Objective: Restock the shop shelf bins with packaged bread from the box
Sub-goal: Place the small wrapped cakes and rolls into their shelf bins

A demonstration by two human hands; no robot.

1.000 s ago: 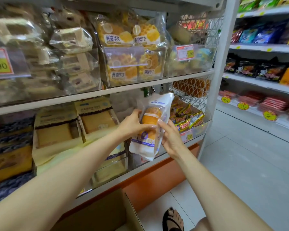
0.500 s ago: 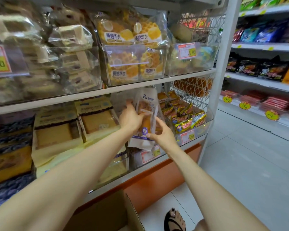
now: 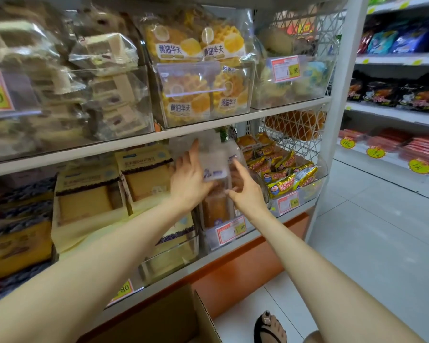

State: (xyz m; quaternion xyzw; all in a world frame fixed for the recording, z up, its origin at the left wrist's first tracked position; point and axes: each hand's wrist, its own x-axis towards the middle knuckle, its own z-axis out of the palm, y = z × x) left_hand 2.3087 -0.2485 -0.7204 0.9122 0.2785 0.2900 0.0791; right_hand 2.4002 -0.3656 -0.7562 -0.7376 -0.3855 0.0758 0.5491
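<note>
I see the bread pack (image 3: 214, 167) standing upright in the clear bin (image 3: 212, 240) on the lower shelf (image 3: 183, 269), between the cake boxes (image 3: 144, 179) and the yellow snack packets (image 3: 282, 179). My left hand (image 3: 191, 181) lies flat against its left side, fingers straight and pointing up. My right hand (image 3: 247, 194) touches its right side with outstretched, spread fingers. The cardboard box (image 3: 159, 323) sits open below.
</note>
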